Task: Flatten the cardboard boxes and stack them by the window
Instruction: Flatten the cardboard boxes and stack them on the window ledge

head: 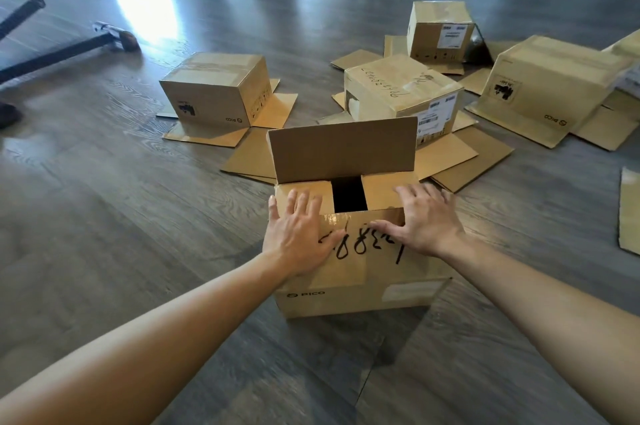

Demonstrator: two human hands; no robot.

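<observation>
My left hand (298, 234) lies flat with straight fingers on the top of the brown cardboard box with black writing (356, 272), and it holds nothing. My right hand (427, 220) lies flat on the same top, fingers spread, thumb on the near flap, also holding nothing. This box stands on the grey wood floor (121, 234), nearest to me. Its far flap (343, 150) stands up and a dark gap (349, 196) shows between the two side flaps. Behind it four more brown cardboard boxes sit upside down with their flaps spread on the floor: one to the left (214, 92), one in the middle (401, 92), a small one farther back (440, 31) and a big one at the right (550, 85). A flat cardboard piece (628, 213) lies at the right edge.
</observation>
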